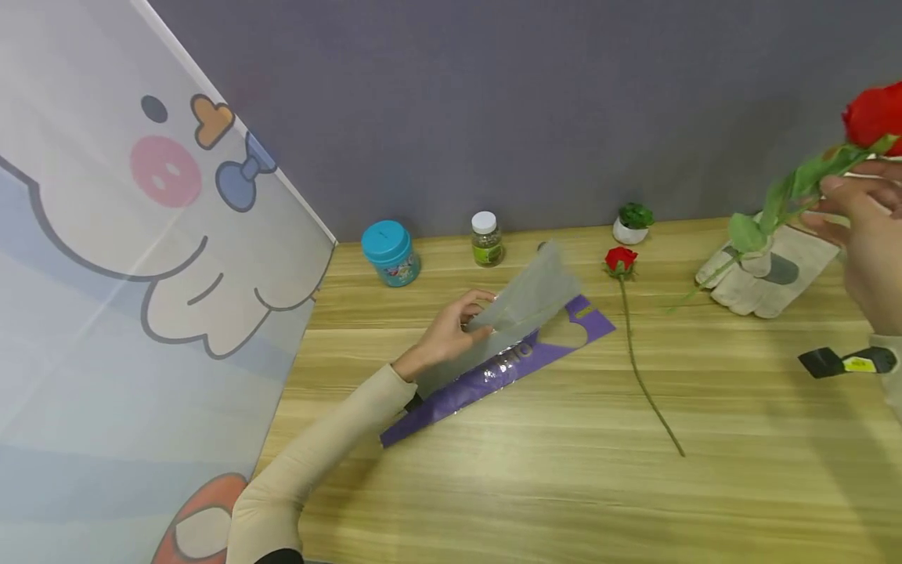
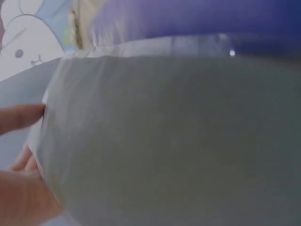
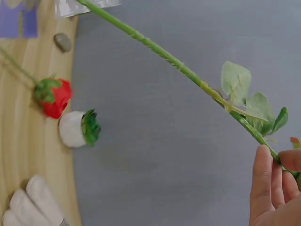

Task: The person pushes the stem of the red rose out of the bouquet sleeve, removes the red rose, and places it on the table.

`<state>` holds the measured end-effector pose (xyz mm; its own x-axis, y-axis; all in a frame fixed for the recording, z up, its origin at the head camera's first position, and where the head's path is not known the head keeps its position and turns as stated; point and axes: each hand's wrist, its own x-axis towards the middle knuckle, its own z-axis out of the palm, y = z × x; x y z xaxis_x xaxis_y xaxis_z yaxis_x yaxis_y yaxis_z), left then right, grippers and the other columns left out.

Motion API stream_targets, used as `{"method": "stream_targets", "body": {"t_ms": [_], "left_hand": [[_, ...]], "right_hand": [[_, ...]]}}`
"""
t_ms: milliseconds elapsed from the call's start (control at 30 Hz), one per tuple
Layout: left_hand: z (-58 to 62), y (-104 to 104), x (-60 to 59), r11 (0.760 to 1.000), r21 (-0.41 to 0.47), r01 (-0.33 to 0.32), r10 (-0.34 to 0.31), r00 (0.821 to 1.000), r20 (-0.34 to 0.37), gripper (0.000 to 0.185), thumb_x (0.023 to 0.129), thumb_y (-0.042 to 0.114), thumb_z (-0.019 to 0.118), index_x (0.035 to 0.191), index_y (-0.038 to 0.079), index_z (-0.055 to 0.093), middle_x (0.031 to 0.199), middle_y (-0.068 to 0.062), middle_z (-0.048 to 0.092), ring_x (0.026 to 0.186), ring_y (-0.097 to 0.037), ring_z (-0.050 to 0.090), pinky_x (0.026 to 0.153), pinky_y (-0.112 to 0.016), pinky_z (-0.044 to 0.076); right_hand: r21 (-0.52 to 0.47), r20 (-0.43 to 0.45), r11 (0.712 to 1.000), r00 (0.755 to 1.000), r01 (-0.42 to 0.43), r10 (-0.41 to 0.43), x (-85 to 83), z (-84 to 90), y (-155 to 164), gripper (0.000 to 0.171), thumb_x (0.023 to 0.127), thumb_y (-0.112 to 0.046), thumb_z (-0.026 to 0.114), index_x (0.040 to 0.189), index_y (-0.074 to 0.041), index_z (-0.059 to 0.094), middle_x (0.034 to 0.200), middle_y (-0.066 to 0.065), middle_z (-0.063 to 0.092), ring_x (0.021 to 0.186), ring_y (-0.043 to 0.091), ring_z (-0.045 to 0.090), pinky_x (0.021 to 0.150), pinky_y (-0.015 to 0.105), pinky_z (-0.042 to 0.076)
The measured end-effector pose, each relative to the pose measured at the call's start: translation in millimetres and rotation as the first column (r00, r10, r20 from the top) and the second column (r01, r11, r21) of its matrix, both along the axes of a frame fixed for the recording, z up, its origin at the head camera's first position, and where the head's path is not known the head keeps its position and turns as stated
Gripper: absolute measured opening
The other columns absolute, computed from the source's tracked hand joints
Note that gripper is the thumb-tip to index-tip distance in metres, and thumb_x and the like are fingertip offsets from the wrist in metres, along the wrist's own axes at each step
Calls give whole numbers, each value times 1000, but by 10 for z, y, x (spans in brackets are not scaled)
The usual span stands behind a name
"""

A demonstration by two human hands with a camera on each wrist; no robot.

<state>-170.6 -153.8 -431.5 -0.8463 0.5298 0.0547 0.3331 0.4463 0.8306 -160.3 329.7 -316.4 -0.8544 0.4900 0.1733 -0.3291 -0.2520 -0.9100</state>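
Observation:
My left hand (image 1: 449, 330) holds the edge of a translucent flower sleeve (image 1: 530, 301) with a purple printed side, slanting over the wooden table. In the left wrist view the sleeve (image 2: 160, 127) fills most of the picture, fingers at its edge. At the far right, raised above the table, my right hand (image 1: 870, 235) pinches the stem of a red artificial rose (image 1: 874, 119) just under its bloom. Its leafy stem (image 3: 181, 66) slants down toward the left in the head view. A second red rose (image 1: 620, 260) lies on the table between the hands.
Along the back stand a blue-lidded tub (image 1: 391, 254), a small jar with a white lid (image 1: 486, 239) and a little potted plant (image 1: 632, 223). White work gloves (image 1: 747, 286) lie beneath the raised rose. A cartoon-printed panel (image 1: 141, 313) borders the left side.

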Motion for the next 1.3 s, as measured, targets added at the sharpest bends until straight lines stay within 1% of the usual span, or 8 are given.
{"method": "stream_targets", "body": {"t_ms": [200, 333, 500, 600, 733, 900, 1067, 1300], "left_hand": [[25, -148, -188, 973, -112, 200, -201, 980, 0, 49, 95, -4, 69, 141, 4, 55, 80, -12, 67, 63, -9, 40, 63, -21, 37], [-26, -233, -286, 951, -130, 281, -273, 959, 77, 53, 96, -2, 70, 145, 8, 53, 99, -12, 72, 84, -8, 62, 77, -23, 50], [-84, -315, -356, 941, -128, 314, -291, 942, 168, 57, 97, -1, 69, 149, 13, 51, 128, -13, 71, 117, -23, 70, 108, -42, 54], [-88, -338, -391, 933, -159, 321, -294, 940, 171, 59, 96, 1, 70, 150, 13, 50, 141, -13, 65, 127, -31, 66, 112, -49, 51], [-74, -338, -433, 915, -239, 327, -297, 943, 154, 60, 96, 5, 72, 151, 15, 51, 155, -11, 53, 136, -36, 58, 115, -50, 49], [-60, -309, -458, 899, -307, 312, -289, 950, 117, 62, 92, 2, 76, 149, 12, 53, 138, -16, 63, 125, -33, 62, 108, -46, 53], [-94, -293, -464, 894, -352, 277, -270, 960, 70, 62, 87, -1, 79, 144, 8, 56, 124, -19, 68, 116, -32, 65, 102, -43, 56], [-126, -255, -448, 882, -399, 249, -248, 967, 54, 64, 85, -1, 82, 143, 8, 57, 117, -17, 70, 110, -31, 67, 99, -41, 57]], "right_hand": [[46, -30, 997, 997, -65, 67, 81, -156, 85, 30, 91, 7, 73, 117, -5, 64, 87, 3, 67, 67, 10, 68, 62, 18, 60], [244, 84, 955, 985, -170, 154, 147, -255, 143, 25, 96, 3, 69, 117, -10, 68, 95, -6, 73, 74, 3, 71, 63, 14, 59], [480, 288, 807, 931, -344, 226, 212, -423, 176, 28, 101, -1, 64, 122, -18, 68, 105, -20, 72, 83, -7, 72, 64, 14, 59], [601, 419, 673, 887, -431, 194, 232, -554, 160, 26, 103, -9, 64, 124, -24, 66, 104, -30, 67, 82, -12, 70, 64, 15, 59], [611, 507, 591, 834, -527, 219, 231, -733, 150, 24, 104, -11, 63, 121, -27, 66, 97, -33, 68, 81, -10, 69, 65, 17, 59], [523, 571, 591, 767, -614, 292, 203, -956, 111, 25, 103, -8, 65, 117, -28, 70, 97, -28, 71, 84, -6, 71, 68, 22, 62], [468, 568, 607, 745, -642, 350, 135, -1180, 35, 23, 102, -7, 66, 119, -22, 69, 96, -24, 72, 83, -2, 71, 68, 24, 63], [461, 629, 558, 698, -690, 342, 34, -1347, -128, 31, 107, -16, 59, 134, -1, 56, 96, -30, 68, 85, -4, 69, 71, 23, 63]]}}
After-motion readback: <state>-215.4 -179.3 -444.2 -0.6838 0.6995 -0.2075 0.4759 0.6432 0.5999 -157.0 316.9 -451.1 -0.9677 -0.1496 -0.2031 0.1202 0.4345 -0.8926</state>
